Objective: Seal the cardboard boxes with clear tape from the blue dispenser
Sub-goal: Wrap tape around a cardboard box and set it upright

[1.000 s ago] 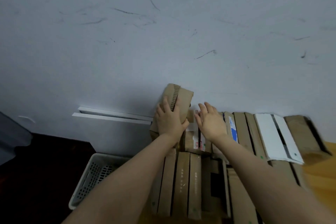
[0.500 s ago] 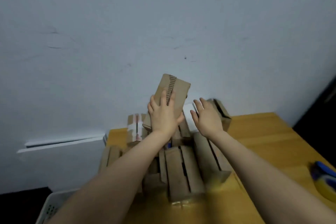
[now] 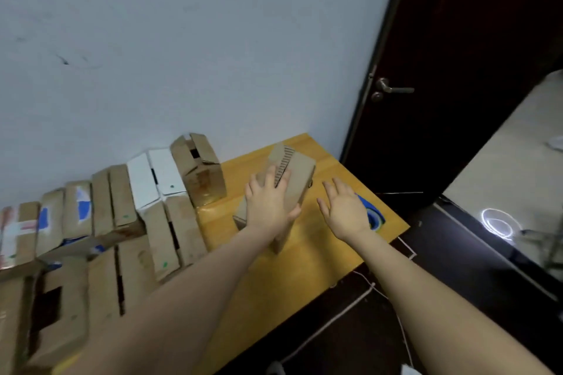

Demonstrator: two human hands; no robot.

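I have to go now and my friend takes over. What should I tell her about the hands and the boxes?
Left hand: grips one box, held upright at the table.
Right hand: open, holding nothing, just above the blue dispenser, which lies near the table's right edge.
Other boxes: piled on the left by the wall, many with gaps between their flaps.
Done: one box is picked out. No tape shows on it.
Left: take the dispenser, tape this box's seam, then do the pile.
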